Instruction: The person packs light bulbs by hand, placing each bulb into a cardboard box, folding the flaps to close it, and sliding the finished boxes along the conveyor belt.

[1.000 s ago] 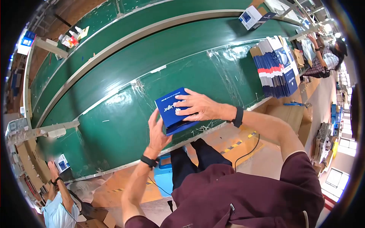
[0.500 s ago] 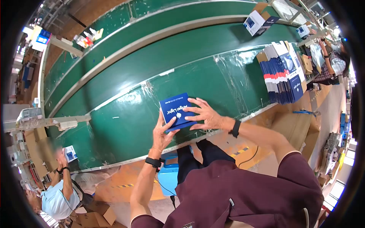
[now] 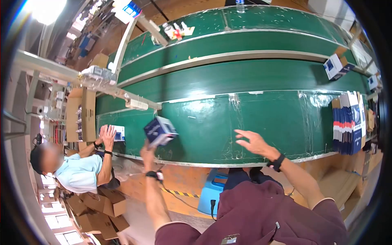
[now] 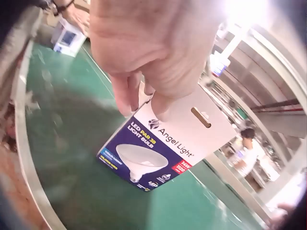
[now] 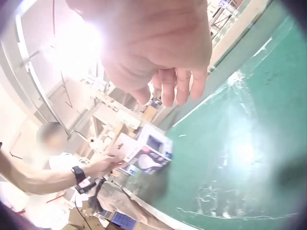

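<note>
A blue-and-white light bulb box [image 3: 161, 131] is tilted over the green table at the left in the head view. My left hand [image 3: 148, 155] grips it, thumb and fingers pinching the white panel beside the hang slot in the left wrist view. That view also shows the printed bulb on the box's front [image 4: 141, 160]. Well to the right of the box, my right hand [image 3: 256, 144] is over the table with fingers extended, holding nothing. Its palm and fingers [image 5: 182, 88] also show in the right wrist view.
Another person [image 3: 77, 167] at the left end handles a white-and-blue box [image 3: 119, 133]. Flattened cartons [image 3: 344, 126] stand stacked at the right, with an open-topped box [image 3: 337, 67] behind. A metal post with a crossbar [image 3: 141, 104] rises left of my box.
My left hand has carried the box left, away from my right hand, which has let go of it. The head view has swung left. The box now shows its windowed side.
</note>
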A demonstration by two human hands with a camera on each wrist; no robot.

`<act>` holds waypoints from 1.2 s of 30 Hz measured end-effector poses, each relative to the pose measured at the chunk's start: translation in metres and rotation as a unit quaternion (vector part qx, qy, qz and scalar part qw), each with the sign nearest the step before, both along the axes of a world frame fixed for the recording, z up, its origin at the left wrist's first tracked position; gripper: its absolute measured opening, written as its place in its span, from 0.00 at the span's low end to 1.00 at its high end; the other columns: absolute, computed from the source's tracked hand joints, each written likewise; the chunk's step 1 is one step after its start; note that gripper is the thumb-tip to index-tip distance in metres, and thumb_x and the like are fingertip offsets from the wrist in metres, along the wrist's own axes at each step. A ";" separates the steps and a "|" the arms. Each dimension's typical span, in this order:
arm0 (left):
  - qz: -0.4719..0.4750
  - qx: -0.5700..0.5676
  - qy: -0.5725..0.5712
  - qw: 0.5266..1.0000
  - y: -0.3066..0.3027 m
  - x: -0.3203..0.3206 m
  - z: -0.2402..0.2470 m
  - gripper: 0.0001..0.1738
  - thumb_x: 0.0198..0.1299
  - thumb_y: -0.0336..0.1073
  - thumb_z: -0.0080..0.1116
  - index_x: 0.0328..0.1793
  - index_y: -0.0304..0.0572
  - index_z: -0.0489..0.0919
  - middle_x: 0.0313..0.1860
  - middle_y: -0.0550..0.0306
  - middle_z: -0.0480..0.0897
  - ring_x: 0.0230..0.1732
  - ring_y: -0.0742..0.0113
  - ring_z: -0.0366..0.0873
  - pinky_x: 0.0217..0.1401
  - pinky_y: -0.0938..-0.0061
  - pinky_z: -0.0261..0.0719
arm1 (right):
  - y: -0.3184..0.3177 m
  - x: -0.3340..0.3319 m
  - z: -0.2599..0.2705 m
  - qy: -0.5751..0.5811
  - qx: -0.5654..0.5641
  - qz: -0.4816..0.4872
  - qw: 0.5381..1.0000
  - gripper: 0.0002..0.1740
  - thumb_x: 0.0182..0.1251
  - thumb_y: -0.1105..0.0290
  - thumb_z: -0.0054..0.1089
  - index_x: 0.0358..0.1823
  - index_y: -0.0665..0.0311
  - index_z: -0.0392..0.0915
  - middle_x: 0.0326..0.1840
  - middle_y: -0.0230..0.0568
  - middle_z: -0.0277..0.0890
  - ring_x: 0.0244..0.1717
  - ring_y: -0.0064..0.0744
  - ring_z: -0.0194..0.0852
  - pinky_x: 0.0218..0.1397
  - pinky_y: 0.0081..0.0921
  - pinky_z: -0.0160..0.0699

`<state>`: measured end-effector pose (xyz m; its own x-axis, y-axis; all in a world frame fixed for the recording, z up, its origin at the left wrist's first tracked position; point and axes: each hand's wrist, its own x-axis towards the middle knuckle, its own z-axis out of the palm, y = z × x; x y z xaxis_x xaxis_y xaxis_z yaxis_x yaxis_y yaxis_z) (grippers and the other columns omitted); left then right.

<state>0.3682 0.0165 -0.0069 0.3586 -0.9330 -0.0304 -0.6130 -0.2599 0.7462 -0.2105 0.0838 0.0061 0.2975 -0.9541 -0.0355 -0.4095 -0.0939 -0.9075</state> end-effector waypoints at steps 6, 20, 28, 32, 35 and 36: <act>0.287 -0.174 0.075 0.939 0.025 0.145 -0.051 0.27 0.62 0.31 0.69 0.69 0.33 0.82 0.56 0.48 0.87 0.49 0.60 0.84 0.58 0.63 0.85 | 0.053 -0.129 -0.043 0.056 0.156 -0.154 0.974 0.25 0.75 0.60 0.68 0.67 0.66 0.83 0.57 0.47 0.90 0.53 0.42 0.91 0.59 0.35 0.86; -0.103 -0.045 -0.177 0.978 0.124 -0.221 -0.115 0.21 0.67 0.32 0.66 0.62 0.25 0.85 0.57 0.36 0.88 0.58 0.44 0.86 0.67 0.55 0.83 | -0.015 -0.515 0.077 0.405 -0.226 -0.498 0.733 0.46 0.63 0.73 0.71 0.83 0.63 0.60 0.77 0.54 0.67 0.61 0.61 0.80 0.61 0.49 0.83; -0.292 0.203 0.085 0.931 0.120 -0.434 -0.040 0.21 0.70 0.31 0.65 0.66 0.26 0.83 0.61 0.36 0.88 0.64 0.51 0.86 0.71 0.59 0.81 | -0.121 -0.668 0.109 0.463 -0.076 -0.301 0.830 0.12 0.66 0.75 0.60 0.48 0.64 0.88 0.50 0.51 0.87 0.56 0.54 0.86 0.61 0.46 0.85; -0.397 0.103 0.010 0.912 0.089 -0.549 0.010 0.18 0.74 0.31 0.59 0.64 0.29 0.85 0.64 0.35 0.86 0.65 0.46 0.86 0.71 0.60 0.80 | -0.110 -0.616 0.105 0.425 -0.231 -0.217 0.848 0.06 0.63 0.73 0.61 0.37 0.65 0.85 0.38 0.52 0.86 0.43 0.58 0.86 0.44 0.49 0.82; -0.389 0.077 0.046 0.917 0.047 -0.619 0.062 0.32 0.71 0.30 0.63 0.80 0.32 0.72 0.77 0.34 0.76 0.70 0.42 0.82 0.72 0.58 0.79 | -0.063 -0.545 0.114 0.290 -0.287 -0.141 0.902 0.08 0.63 0.80 0.57 0.39 0.65 0.84 0.42 0.51 0.85 0.46 0.57 0.85 0.46 0.46 0.84; -0.389 0.042 0.061 0.918 0.036 -0.630 0.071 0.39 0.69 0.28 0.66 0.85 0.33 0.66 0.83 0.34 0.69 0.74 0.40 0.79 0.74 0.57 0.78 | -0.047 -0.523 0.115 0.273 -0.293 -0.104 0.911 0.14 0.62 0.84 0.56 0.46 0.65 0.85 0.50 0.48 0.85 0.50 0.55 0.85 0.51 0.44 0.87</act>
<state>-0.2623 0.0526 0.0644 -0.4266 -0.8978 -0.1096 -0.5512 0.1620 0.8185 -0.7335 0.0364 0.1214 0.1991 -0.8904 0.4093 -0.8482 -0.3658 -0.3830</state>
